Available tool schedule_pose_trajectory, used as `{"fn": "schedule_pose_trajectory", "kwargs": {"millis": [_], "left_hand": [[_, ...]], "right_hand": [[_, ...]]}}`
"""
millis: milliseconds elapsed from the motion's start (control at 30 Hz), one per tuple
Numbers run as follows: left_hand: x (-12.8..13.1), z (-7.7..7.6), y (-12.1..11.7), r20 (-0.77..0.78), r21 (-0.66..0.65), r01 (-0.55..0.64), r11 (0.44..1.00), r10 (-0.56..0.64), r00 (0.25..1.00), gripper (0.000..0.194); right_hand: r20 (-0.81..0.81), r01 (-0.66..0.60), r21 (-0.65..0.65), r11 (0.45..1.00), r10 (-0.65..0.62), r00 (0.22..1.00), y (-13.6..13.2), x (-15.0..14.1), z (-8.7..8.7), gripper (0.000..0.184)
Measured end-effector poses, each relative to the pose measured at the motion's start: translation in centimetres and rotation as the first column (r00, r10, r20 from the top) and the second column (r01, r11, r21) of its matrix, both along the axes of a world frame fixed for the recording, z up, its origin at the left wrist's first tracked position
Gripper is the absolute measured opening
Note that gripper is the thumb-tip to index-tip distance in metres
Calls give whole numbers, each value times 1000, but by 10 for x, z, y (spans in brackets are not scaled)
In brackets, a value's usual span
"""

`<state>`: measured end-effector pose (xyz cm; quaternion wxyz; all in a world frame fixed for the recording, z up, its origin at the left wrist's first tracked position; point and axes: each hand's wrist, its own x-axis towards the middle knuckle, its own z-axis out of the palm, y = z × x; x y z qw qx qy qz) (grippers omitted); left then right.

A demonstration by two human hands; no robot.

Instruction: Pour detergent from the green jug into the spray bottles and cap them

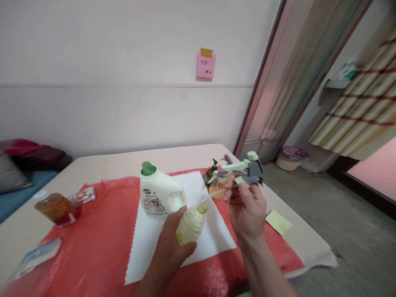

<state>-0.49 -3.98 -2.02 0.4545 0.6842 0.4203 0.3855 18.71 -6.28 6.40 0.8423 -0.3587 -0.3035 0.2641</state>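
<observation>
Clearly both hands were occupied: the left hand (169,237) had closed its fingers round a small yellowish bottle (192,225), tilted above a white cloth (142,255), while the right hand (247,210) gripped a green-and-grey spray head (254,171). Its thin tube (218,193) slanted towards the bottle's neck; I couldn't tell whether the tip was inside. Beyond the left hand, a white jug (159,192) stood on the cloth, green spout showing.
</observation>
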Motion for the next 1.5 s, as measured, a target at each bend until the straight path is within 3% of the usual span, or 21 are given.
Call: {"fn": "schedule_pose_trajectory", "kwargs": {"millis": [167, 300, 467, 633, 767, 967, 1100, 1233, 1300, 1367, 1400, 1500], "left_hand": [[-9, -5, 5, -100, -21, 27, 999, -29, 995, 81], [-14, -5, 7, -84, 1, 11, 1000, -11, 996, 81], [-14, 8, 2, -32, 0, 16, 1000, -16, 999, 81], [-12, 16, -1, 9, 57, -2, 998, 2, 1000, 80], [-11, 11, 1, 3, 122, -36, 992, 36, 999, 81], [-10, 4, 3, -92, 248, -77, 966, 103, 990, 78], [-8, -2, 4, -153, 473, -120, 873, 215, 964, 77], [2, -8, 1, -196, 735, -192, 650, 476, 857, 67], [10, -11, -3, -204, 781, -194, 594, 536, 819, 63], [16, -14, -6, -186, 766, -212, 606, 526, 830, 64], [18, -14, -8, -172, 738, -209, 642, 478, 861, 66], [16, -10, -8, -59, 509, -128, 851, 184, 981, 72]], "right_hand": [[9, 125, 102, 987, -126, 992, -7, -2, 6, 17], [54, 148, 92, 985, -153, 987, -9, -3, 9, 20], [53, -40, -63, 997, 43, 998, 2, -18, -11, 19], [96, -217, -236, 947, 245, 965, 12, -30, -37, 19], [46, -374, -253, 892, 397, 917, 15, -34, -48, 24], [-22, -441, -252, 862, 450, 893, 18, -36, -54, 20], [-148, -433, -181, 883, 411, 899, 18, -48, -57, 23], [-199, -390, -187, 902, 353, 914, 20, -67, -63, 21], [-182, -357, -248, 901, 319, 930, 21, -72, -66, 25], [-134, -269, -338, 902, 237, 962, 22, -72, -69, 29], [-106, -212, -375, 903, 186, 977, 23, -69, -68, 29], [-82, -123, -395, 910, 98, 992, 24, -54, -62, 29]]}}
